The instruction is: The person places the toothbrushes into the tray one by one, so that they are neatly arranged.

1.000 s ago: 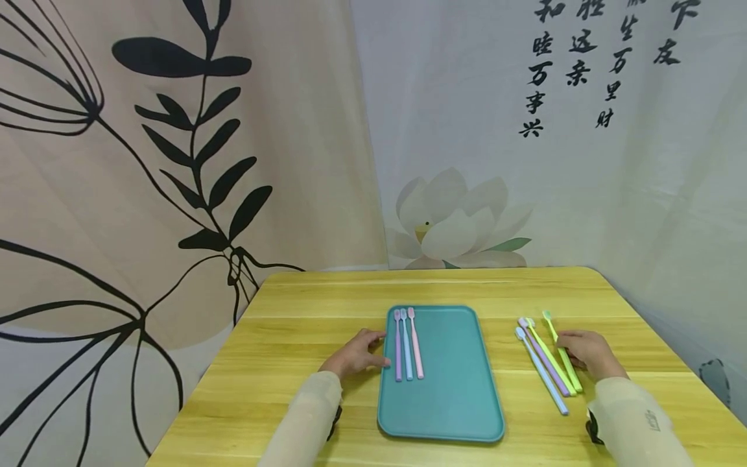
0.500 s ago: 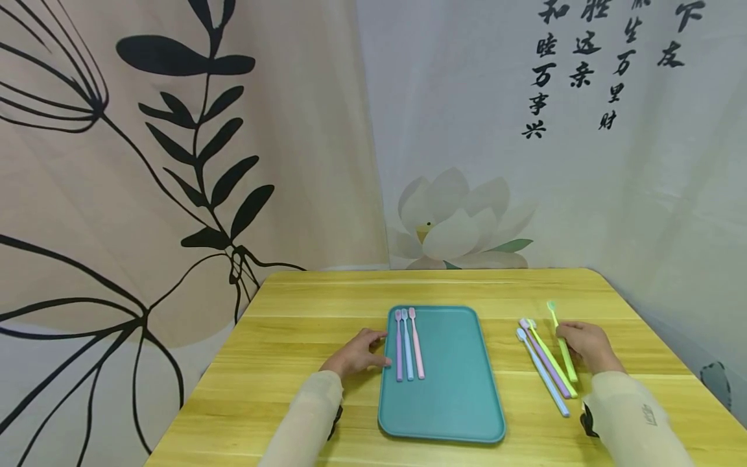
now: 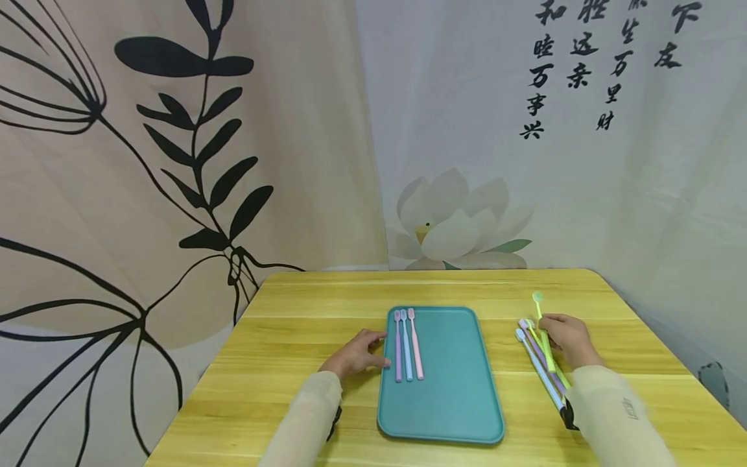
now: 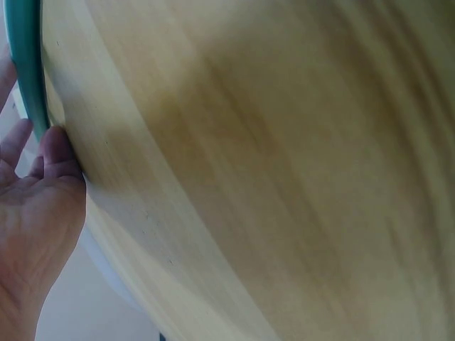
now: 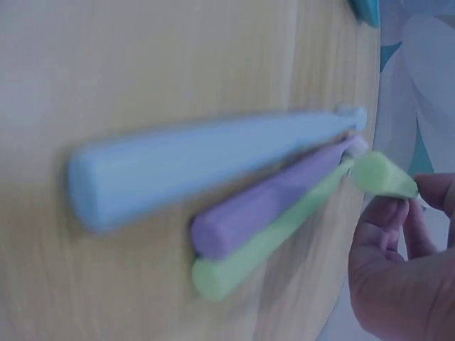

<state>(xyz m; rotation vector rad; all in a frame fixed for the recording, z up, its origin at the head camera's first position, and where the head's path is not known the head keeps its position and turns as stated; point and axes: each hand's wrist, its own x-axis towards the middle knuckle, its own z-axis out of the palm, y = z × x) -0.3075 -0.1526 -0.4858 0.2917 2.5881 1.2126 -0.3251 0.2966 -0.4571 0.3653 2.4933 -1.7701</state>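
Note:
Between the thumb and fingers of my right hand [image 3: 569, 338] is a light green toothbrush [image 3: 547, 350], lifted over the loose ones with its head pointing away from me. Below it on the table lie a blue toothbrush [image 5: 192, 163], a purple toothbrush [image 5: 263, 202] and a second green toothbrush [image 5: 245, 263], close together. My left hand [image 3: 355, 355] touches the left edge of a teal tray [image 3: 452, 395] with extended fingers. Side by side on the tray's left part are a purple toothbrush [image 3: 398, 353], a blue toothbrush [image 3: 407, 357] and a pink toothbrush [image 3: 417, 357].
Everything stands on a yellow wooden table [image 3: 315, 298]. Behind it hangs a printed curtain [image 3: 303, 162] with plants, a lotus and dark characters. The right sleeve [image 3: 618, 408] covers the lower ends of the loose toothbrushes in the head view.
My right hand has raised the green toothbrush off the table and carried it left, over the other loose toothbrushes. The left hand and tray stay where they were.

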